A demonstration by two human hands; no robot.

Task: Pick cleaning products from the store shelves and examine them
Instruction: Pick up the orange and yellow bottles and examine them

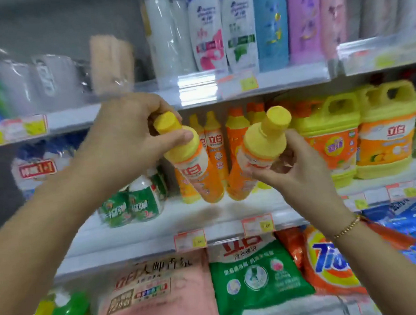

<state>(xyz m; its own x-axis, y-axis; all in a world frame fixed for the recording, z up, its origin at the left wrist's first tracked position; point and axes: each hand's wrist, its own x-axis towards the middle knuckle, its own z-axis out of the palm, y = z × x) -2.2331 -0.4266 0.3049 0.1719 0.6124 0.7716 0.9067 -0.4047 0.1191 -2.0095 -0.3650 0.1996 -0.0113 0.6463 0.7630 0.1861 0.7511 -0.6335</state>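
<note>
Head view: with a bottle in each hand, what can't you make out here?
- Left bottle: neck covered by left hand.
- Right bottle: label's right part behind right hand fingers.
- Price tags: print blurred, too small.
- Tide bag: name partly behind right forearm.

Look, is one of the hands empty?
No, the left hand holds one orange bottle and the right hand holds another orange bottle.
</note>
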